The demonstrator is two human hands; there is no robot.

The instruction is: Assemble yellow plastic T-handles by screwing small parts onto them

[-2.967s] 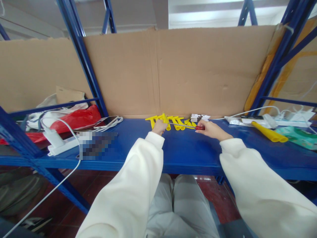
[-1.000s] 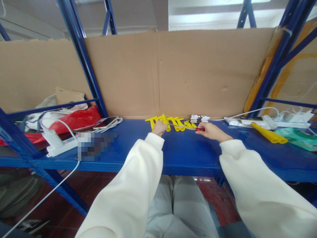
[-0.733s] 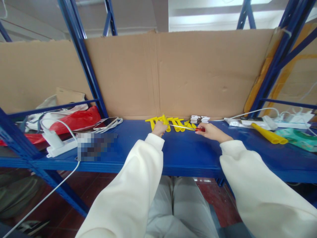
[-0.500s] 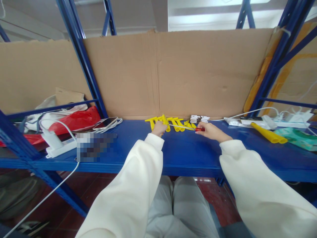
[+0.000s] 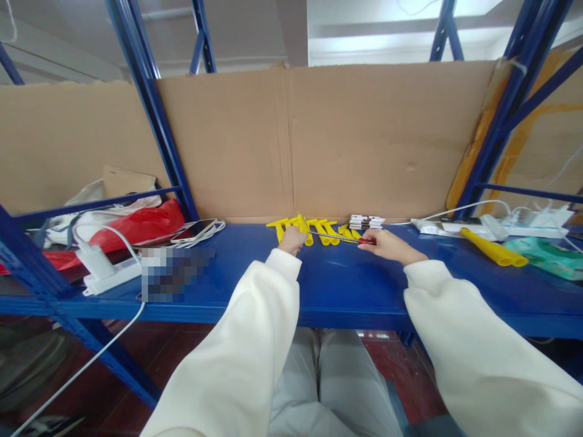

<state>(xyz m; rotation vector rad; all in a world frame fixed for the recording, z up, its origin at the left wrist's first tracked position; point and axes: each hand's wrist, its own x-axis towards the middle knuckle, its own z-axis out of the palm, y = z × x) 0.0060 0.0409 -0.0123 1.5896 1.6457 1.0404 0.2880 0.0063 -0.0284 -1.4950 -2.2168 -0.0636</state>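
Observation:
My left hand (image 5: pixel 291 240) is closed around a yellow plastic piece (image 5: pixel 302 223) over the blue shelf, and its fingers partly cover it. In my right hand (image 5: pixel 388 246) is a screwdriver (image 5: pixel 367 241) with a red handle, gripped by thumb and fingers. Its long thin metal shaft points left, and the tip ends at or very near the piece in my left hand; whether they touch I cannot tell. Just behind and between my hands lie several yellow T-shaped plastic pieces (image 5: pixel 324 237). A small stack of white parts (image 5: pixel 365 222) sits behind my right hand.
A cardboard sheet (image 5: pixel 355 139) stands along the back of the blue shelf (image 5: pixel 346 285). At left are a red bag (image 5: pixel 150 224), a phone with a cable and a power strip (image 5: pixel 113 274). Yellow tubes (image 5: pixel 494 247), a green packet (image 5: pixel 542 255) and chargers lie at right.
The screwdriver's shaft looks darker and has tilted slightly. Both hands keep their grips in nearly the same place. The whole view has shifted a little.

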